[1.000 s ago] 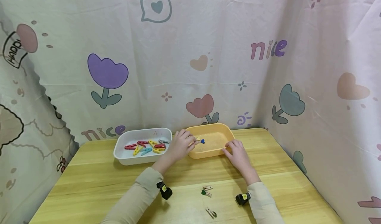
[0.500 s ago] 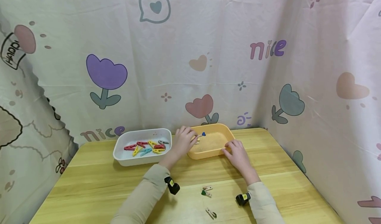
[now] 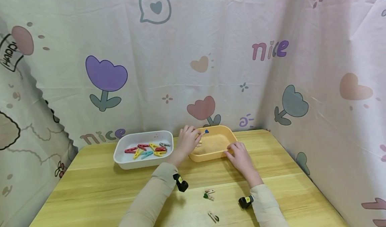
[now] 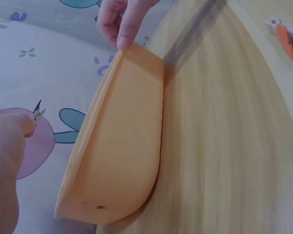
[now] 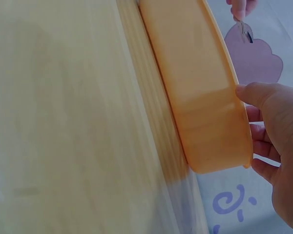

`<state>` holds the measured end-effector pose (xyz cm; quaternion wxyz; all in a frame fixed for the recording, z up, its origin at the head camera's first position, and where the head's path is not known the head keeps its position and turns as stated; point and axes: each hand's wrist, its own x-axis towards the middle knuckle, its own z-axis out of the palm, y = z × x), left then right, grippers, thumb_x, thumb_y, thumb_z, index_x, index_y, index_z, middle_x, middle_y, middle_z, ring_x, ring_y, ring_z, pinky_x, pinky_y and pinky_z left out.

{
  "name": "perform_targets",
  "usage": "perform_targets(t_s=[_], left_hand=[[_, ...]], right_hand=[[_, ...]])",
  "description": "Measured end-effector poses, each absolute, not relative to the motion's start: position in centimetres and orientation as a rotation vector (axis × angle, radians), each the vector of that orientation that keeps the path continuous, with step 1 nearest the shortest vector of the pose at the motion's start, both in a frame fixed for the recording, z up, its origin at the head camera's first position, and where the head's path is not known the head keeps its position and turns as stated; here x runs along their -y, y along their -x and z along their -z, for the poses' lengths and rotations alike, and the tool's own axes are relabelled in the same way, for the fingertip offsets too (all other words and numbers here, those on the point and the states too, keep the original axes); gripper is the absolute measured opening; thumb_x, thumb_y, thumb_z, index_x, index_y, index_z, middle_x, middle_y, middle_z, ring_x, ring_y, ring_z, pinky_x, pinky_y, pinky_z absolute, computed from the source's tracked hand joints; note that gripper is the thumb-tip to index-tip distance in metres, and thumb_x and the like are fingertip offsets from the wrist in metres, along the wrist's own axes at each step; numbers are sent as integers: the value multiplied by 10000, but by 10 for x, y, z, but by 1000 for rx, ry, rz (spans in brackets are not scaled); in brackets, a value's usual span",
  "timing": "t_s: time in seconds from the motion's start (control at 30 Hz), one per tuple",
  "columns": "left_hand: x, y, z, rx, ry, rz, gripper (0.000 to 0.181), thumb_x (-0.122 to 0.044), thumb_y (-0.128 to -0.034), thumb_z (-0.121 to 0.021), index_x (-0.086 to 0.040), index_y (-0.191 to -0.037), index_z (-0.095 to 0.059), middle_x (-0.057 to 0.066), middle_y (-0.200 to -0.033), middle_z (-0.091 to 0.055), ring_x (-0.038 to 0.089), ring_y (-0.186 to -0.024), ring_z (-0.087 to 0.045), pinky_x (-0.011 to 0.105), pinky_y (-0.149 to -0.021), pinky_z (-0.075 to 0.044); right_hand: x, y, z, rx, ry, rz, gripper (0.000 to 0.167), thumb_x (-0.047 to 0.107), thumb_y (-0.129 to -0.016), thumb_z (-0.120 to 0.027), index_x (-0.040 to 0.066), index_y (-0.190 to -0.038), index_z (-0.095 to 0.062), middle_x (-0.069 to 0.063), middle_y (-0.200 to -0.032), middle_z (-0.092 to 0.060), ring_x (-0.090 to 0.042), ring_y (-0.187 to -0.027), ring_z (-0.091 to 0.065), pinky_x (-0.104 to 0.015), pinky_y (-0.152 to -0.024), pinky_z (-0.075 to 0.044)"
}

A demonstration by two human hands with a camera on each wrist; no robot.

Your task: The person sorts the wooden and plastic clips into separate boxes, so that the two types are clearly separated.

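Observation:
My left hand (image 3: 187, 141) pinches a small wooden clothespin (image 4: 38, 114) with a blue heart on it, above the left side of an orange plastic bin (image 3: 211, 156). The clothespin's heart end points right, clear of the bin's rim. My right hand (image 3: 241, 158) holds the bin's near right rim, thumb outside and fingers inside, as the right wrist view shows. Something small and pale lies in the bin beside my left hand, partly hidden by it.
Left of the orange bin stands a white bin (image 3: 135, 166) with several red, yellow, blue and grey plastic clothespins (image 3: 147, 154). Nearer on the wooden table (image 3: 99, 193) lie wooden clothespins (image 3: 208, 196) and another wooden clothespin (image 3: 213, 217). A printed curtain (image 3: 156, 69) hangs behind.
My left hand has moved up and slightly right with the clothespin, from low over the bin toward its far left rim. The right hand stays on the rim.

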<state>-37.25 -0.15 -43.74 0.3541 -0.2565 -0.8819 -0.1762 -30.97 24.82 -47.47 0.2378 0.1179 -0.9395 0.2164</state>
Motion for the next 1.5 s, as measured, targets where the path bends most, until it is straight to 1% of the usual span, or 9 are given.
perform_targets(t_s=[0.2, 0.67, 0.9, 1.1, 1.3, 1.4, 1.5], left_hand=[[-4, 377, 437, 2358, 600, 461, 109, -318, -906, -684, -216, -921, -718, -38, -977, -662, 178, -945, -542, 347, -777, -431], [-17, 385, 443, 2378, 465, 533, 117, -286, -903, -689, -180, -867, -722, -1, -960, -680, 230, -973, -561, 377, -757, -422], [-19, 386, 445, 2423, 427, 531, 129, -302, -913, -675, -184, -878, -714, 2, -994, -677, 241, -985, -556, 384, -762, -423], [-20, 386, 445, 2441, 408, 539, 128, -302, -919, -667, -189, -883, -714, -3, -990, -670, 241, -987, -550, 387, -768, -417], [-21, 387, 445, 2442, 394, 538, 128, -299, -916, -671, -185, -874, -712, 0, -983, -668, 241, -979, -549, 383, -762, -413], [-22, 387, 445, 2460, 381, 536, 134, -314, -919, -665, -191, -899, -716, -2, -1003, -666, 236, -990, -543, 380, -770, -407], [-22, 387, 445, 2491, 363, 536, 159, -341, -912, -670, -200, -966, -719, -5, -1040, -662, 231, -1006, -533, 381, -784, -402]], right_hand=[[-249, 310, 475, 2569, -322, -598, 186, 235, -861, -736, 80, -925, -655, -91, -999, -604, -291, -1017, -521, -440, -917, -448], [-248, 309, 473, 2561, -323, -588, 181, 233, -866, -732, 79, -924, -656, -87, -993, -604, -282, -1002, -521, -435, -896, -454], [-248, 310, 475, 2560, -330, -589, 185, 237, -862, -736, 82, -921, -654, -82, -983, -602, -286, -1001, -519, -438, -894, -448], [-248, 311, 477, 2544, -336, -579, 184, 227, -854, -744, 80, -913, -651, -81, -973, -600, -286, -988, -522, -436, -885, -450], [-248, 310, 475, 2565, -326, -586, 184, 235, -865, -734, 81, -921, -650, -84, -992, -602, -285, -1009, -521, -439, -907, -448], [-248, 310, 474, 2577, -320, -592, 190, 240, -869, -730, 77, -928, -653, -89, -1002, -605, -286, -1020, -520, -443, -918, -447], [-248, 310, 473, 2581, -317, -593, 193, 240, -868, -731, 74, -933, -655, -91, -1006, -607, -285, -1025, -521, -444, -921, -448]])
